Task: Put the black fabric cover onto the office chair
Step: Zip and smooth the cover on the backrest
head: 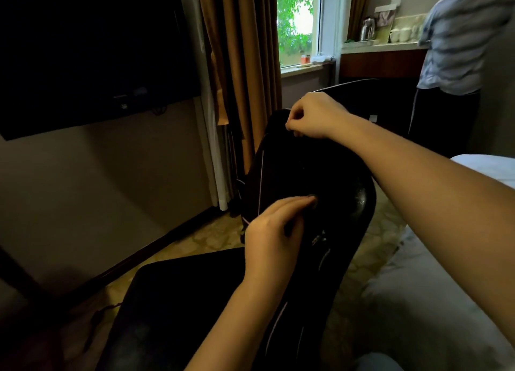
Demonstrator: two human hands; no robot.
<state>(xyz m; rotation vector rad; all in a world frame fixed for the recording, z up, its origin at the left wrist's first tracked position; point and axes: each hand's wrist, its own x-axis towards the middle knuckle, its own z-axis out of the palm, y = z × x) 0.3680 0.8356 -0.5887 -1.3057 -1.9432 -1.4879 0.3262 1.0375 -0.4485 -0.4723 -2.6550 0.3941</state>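
The black fabric cover (301, 172) with thin pale piping lies over the backrest of the dark office chair (181, 301), which stands between a wall and a white bed (446, 287). Both are very dark, so one cannot tell exactly where the cover ends and the chair begins. A shiny dark part shows at the right side of the backrest.

The right hand (315, 116) is at the top of the backrest. Its fingers (292, 125) are curled, and they pinch the upper edge of the cover. The left hand (270, 231) is lower, near the middle of the backrest. Its fingers (298, 202) are straight and pressed together, and the tips touch the fabric.

A large dark television (83, 50) hangs on the wall at the left. Brown curtains (242, 63) hang beside a window (298, 22) with green leaves outside. At the far right a second person in a pale striped shirt (468, 36) stands near a table (384, 45) that carries a metal kettle (367, 29) and white cups (401, 33). The floor has a patterned carpet (211, 239).
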